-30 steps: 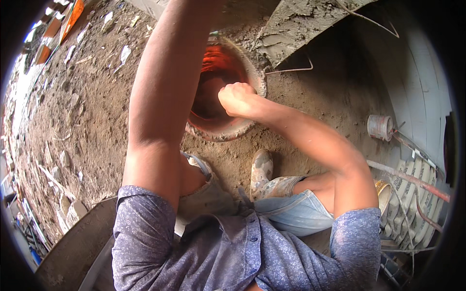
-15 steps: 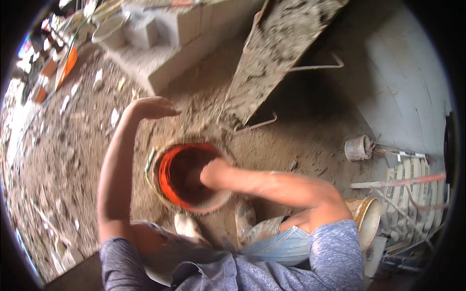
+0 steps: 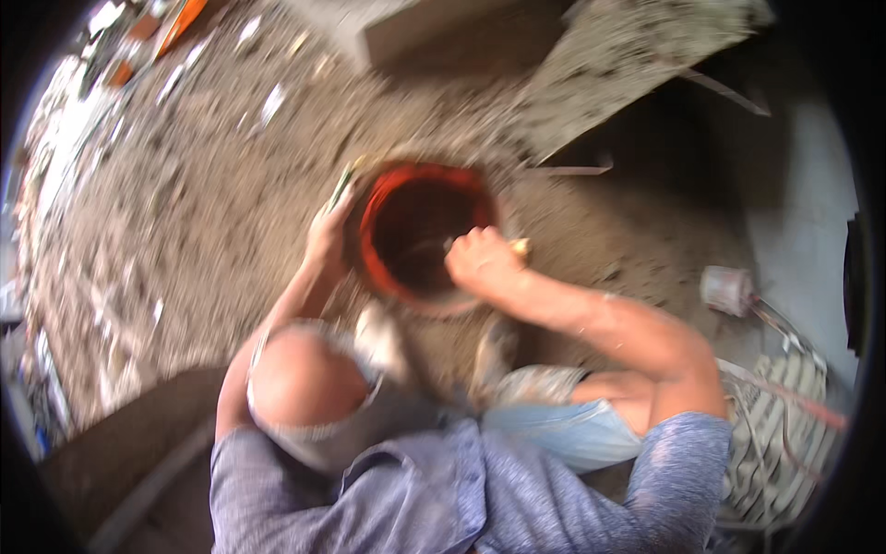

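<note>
A round bucket [image 3: 374, 262] with a red-orange inner wall and a muddy rim stands on the dirt before my feet. My left hand [image 3: 330, 233] is at its left outer side, fingers reaching up along the wall and round its edge, close to a yellow-green strip of the handle. Motion blurs those fingers. Over the bucket's right rim, my right hand [image 3: 484, 263] is closed in a fist. A small yellowish end [image 3: 521, 247] sticks out behind that fist; what it belongs to cannot be made out. The bucket's inside is dark.
A mud-caked board [image 3: 618, 78] leans at the far right, with a bent metal rod [image 3: 572, 171] by its lower end. A small dirty pot [image 3: 726, 290] and stacked pale strips [image 3: 780, 434] lie to the right. Rubble [image 3: 272, 106] litters the ground at left.
My left hand has come down from the air beyond the bucket to its left side. My right hand has lifted from inside the bucket to its right rim. The whole view has shifted.
</note>
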### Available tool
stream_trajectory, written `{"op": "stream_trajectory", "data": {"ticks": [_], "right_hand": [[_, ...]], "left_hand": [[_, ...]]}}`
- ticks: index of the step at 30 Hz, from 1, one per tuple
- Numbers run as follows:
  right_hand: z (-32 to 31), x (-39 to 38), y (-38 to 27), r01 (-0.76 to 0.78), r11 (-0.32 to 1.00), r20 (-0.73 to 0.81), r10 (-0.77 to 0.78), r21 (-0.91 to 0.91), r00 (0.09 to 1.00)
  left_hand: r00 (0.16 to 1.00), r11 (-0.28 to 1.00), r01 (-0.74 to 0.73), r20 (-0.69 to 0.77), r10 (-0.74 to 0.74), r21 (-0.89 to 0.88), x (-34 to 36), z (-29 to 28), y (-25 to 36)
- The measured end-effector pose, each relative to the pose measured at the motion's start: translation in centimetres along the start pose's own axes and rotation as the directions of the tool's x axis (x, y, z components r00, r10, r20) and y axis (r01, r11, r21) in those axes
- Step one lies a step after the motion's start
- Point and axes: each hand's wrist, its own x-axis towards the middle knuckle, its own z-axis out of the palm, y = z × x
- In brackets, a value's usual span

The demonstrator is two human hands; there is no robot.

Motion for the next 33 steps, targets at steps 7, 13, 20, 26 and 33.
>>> {"op": "stream_trajectory", "data": {"ticks": [7, 13, 20, 26, 33], "right_hand": [[0.2, 3.8, 5.6, -0.612, 0.754, 0.033, 0.636, -0.239, 0.771], [6.7, 5.5, 3.1, -0.604, 0.769, 0.260, 0.552, 0.207, 0.792], [6.0, 4.9, 3.3, -0.364, 0.117, 0.261, 0.502, 0.924, 0.825], [0.0, 3.1, 2.9, -0.481, 0.437, -0.071, 0.791, 0.760, 0.607], [-3.7, 0.0, 4.8, -0.669, 0.644, 0.133, 0.676, 0.371, 0.724]], "left_hand": [[0.967, 0.994, -0.074, 0.250, 0.050, 0.086, 1.6, 10.1, 5.4], [0.913, 0.896, -0.237, 0.402, 0.073, 0.375, 2.7, 12.7, 5.8], [0.916, 0.835, -0.307, 0.378, 0.130, 0.457, 5.7, 10.0, 8.3], [0.933, 0.879, -0.278, 0.326, 0.152, 0.386, 7.9, 10.6, 10.0], [0.916, 0.781, -0.336, 0.376, 0.141, 0.527, 8.6, 15.1, 9.5]]}}
